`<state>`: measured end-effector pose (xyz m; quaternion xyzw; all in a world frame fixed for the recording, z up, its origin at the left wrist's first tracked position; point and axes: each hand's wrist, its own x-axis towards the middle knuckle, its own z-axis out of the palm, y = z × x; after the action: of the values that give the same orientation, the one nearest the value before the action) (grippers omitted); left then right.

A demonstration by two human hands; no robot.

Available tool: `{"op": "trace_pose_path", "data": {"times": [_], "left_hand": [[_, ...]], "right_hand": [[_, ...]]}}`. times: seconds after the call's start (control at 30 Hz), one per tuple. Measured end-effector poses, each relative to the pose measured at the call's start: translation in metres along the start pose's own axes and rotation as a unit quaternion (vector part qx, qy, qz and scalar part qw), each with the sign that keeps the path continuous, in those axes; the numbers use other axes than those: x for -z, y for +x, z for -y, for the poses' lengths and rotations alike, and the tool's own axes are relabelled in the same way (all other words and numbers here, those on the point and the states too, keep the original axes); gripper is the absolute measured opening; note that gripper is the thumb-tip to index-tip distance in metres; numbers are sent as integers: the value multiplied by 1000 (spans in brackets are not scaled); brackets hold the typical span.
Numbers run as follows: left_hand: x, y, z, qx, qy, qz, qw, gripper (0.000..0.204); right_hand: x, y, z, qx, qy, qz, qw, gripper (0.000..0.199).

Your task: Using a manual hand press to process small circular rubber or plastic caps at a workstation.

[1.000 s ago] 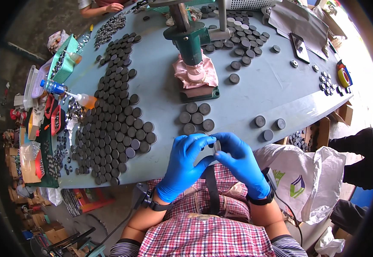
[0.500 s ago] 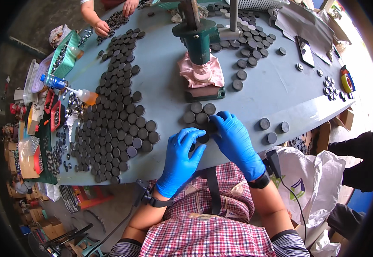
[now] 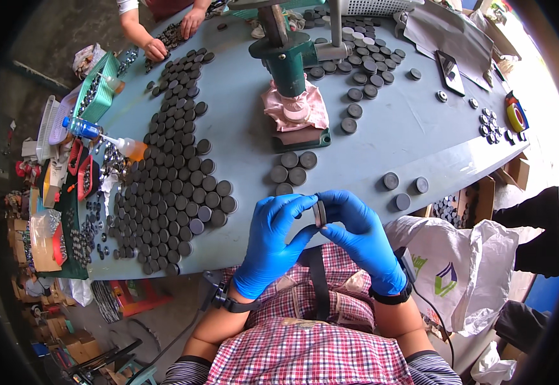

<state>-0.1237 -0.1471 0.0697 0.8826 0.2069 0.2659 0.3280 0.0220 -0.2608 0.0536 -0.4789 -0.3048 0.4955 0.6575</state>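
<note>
Between my two blue-gloved hands a round black disc (image 3: 320, 213) stands on edge, above the near edge of the table. My right hand (image 3: 359, 234) pinches it between thumb and fingers, from the right. From the other side my left hand (image 3: 273, 231) reaches it with closed-in fingertips, which partly cover it. Several like discs (image 3: 297, 176) lie flat just beyond my hands. Behind these stands a green hand press (image 3: 289, 67), with pink cloth (image 3: 295, 110) wrapped around its lower part and a dark base (image 3: 302, 139).
A wide field of black discs (image 3: 176, 186) covers the table's left. Three discs (image 3: 402, 202) lie at the right. Farther off are a phone (image 3: 449, 72), a tape roll (image 3: 516, 117), a bottle with orange liquid (image 3: 129, 147) and a green basket (image 3: 103, 90). Another person's hand (image 3: 156, 49) handles small parts.
My hands have come up off the group of discs and nearer to me, with one disc now lifted and turned on edge. The view has shifted slightly.
</note>
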Motion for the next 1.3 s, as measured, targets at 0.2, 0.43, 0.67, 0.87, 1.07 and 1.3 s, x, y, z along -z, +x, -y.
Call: {"op": "trace_pose_path", "data": {"times": [0.2, 0.43, 0.67, 0.87, 1.07, 1.3], "left_hand": [[7, 0, -8, 37, -24, -29, 999, 52], [8, -2, -9, 103, -78, -16, 992, 48], [9, -3, 4, 315, -601, -35, 734, 38], [8, -11, 20, 386, -768, -51, 508, 42], [7, -13, 24, 396, -790, -40, 466, 44], [12, -9, 7, 356, -655, 12, 666, 42]], "right_hand": [[10, -8, 7, -1, -179, 84, 980, 23], [8, -7, -9, 38, -177, 32, 983, 41], [1, -6, -7, -25, -141, -9, 990, 34], [0, -7, -14, -32, -155, -21, 987, 28], [-6, -5, -10, -63, -121, -49, 989, 26], [-10, -2, -6, -64, -38, -70, 995, 23]]}}
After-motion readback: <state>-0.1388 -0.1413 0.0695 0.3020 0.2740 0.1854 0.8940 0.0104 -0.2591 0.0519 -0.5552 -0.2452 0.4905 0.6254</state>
